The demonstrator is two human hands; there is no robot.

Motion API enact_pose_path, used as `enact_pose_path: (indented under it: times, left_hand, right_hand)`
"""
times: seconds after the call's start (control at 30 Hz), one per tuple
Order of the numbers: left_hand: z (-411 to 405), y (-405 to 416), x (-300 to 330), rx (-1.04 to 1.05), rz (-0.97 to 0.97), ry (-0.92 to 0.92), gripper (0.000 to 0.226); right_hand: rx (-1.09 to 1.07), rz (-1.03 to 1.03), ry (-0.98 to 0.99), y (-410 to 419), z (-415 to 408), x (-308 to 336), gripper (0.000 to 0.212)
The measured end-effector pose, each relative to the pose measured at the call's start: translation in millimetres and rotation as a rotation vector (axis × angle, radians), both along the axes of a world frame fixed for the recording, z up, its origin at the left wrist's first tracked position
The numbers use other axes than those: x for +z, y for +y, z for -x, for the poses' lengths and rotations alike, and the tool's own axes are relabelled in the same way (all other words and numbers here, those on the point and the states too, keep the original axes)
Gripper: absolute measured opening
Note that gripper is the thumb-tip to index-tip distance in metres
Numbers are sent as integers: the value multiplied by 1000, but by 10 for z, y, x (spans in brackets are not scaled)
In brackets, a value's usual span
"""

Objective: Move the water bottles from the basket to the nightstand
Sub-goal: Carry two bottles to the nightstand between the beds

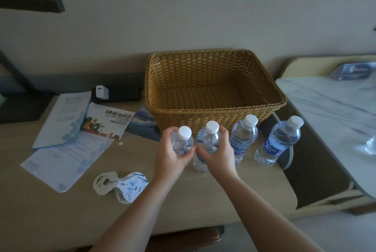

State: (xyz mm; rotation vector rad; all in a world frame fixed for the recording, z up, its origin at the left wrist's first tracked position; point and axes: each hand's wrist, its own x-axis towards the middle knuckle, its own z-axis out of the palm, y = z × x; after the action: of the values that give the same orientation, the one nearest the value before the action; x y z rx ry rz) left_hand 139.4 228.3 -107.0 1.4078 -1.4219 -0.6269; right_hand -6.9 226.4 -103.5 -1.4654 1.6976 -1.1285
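Several clear water bottles with white caps stand in a row on the beige nightstand top [50,201], in front of the wicker basket [211,113]. The basket holds nothing visible. My left hand [169,155] is wrapped around the leftmost bottle [183,140]. My right hand [218,155] grips the second bottle [208,140]. Two more bottles with blue labels, one [243,138] and another [277,142], stand free to the right.
Papers and a brochure [105,121] lie left of the basket, a paper door hanger [122,185] near my left forearm. A white charger [100,91] sits behind them. A marble-topped table [335,109] stands to the right across a dark gap.
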Motion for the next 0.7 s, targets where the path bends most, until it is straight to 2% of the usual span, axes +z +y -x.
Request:
enact_pose_path:
  times: [0.4, 0.53, 0.7]
  left_hand:
    - [639, 701, -46, -43, -39, 54, 58]
    - [1163, 1014, -32, -125, -34, 37, 57]
    - [2134, 1524, 20, -290, -67, 48, 55]
  right_hand:
    - [-17, -21, -43, 1044, 629, 49, 71]
    - [-144, -28, -53, 1543, 1148, 57, 74]
    - [-347, -22, -104, 2347, 2022, 59, 68]
